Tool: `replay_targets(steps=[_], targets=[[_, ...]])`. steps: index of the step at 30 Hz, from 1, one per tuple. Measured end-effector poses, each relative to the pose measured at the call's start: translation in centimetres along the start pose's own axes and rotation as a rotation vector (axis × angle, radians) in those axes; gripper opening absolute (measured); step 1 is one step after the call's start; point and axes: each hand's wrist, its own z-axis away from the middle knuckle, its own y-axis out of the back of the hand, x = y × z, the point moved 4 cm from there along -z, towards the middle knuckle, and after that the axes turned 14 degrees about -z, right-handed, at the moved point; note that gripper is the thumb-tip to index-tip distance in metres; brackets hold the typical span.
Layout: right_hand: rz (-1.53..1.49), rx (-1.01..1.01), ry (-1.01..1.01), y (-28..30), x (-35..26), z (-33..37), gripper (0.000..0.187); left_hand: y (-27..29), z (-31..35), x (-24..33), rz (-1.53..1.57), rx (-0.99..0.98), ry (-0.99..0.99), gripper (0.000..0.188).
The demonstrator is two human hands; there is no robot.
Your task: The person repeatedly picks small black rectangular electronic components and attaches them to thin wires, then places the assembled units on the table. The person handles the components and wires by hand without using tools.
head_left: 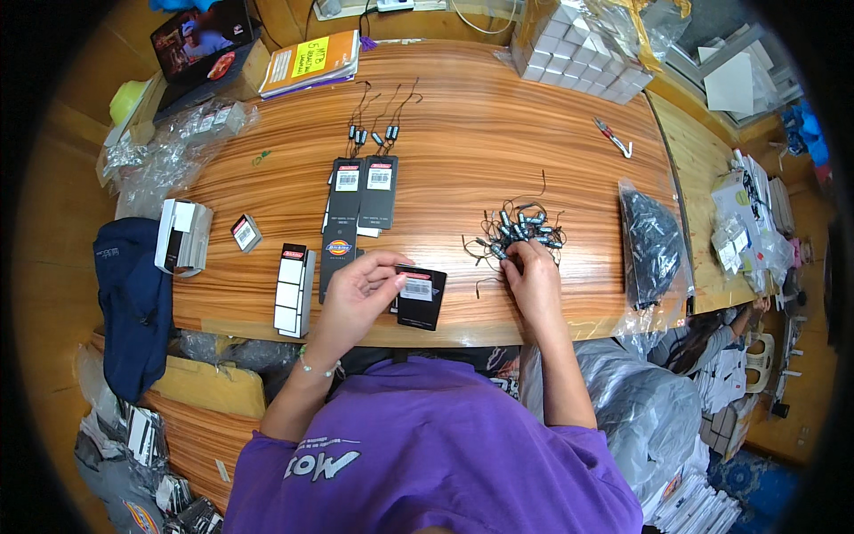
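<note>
My left hand (358,294) pinches a black hang tag (420,313) with a white barcode sticker and a red strip, above the table's front edge. To the right, my right hand (535,283) reaches into a small heap of black hang-tag strings (525,224) with pale-marked plastic seals. Its thumb and fingers close on one string at the heap's near side. Beyond my left hand lie stacked black hang tags (378,191) in two columns, their strings (360,133) stretched toward the far side. The fingers of my right hand partly cover the heap.
Near my left hand stand a stack of white-labelled tags (292,294), a small sticker stack (245,233) and a bundle of cards (184,236). A bag of black strings (651,245) lies right; red-handled snips (612,138) lie beyond. White boxes (583,49) and folders (311,64) stand at the back.
</note>
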Motion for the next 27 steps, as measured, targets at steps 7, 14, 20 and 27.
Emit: replay_targets(steps=[7, 14, 20, 27], targets=[[0.055, -0.023, 0.087, 0.6, -1.2, -0.8, 0.009, -0.7, -0.3, 1.0, 0.014, -0.035, -0.109, 0.017], [0.067, -0.061, 0.062, -0.2, -1.2, -1.0, 0.014, -1.4, -0.4, 1.2, 0.095, -0.095, -0.005, 0.016], [-0.262, -0.063, -0.003, 2.1, -1.6, -1.3, 0.015, -1.7, -0.9, 1.1, 0.016, -0.17, -0.029, 0.017], [-0.428, -0.088, -0.072, 2.7, -1.7, -1.5, 0.01, -3.1, -1.8, 2.1, -0.055, -0.228, -0.114, 0.016]])
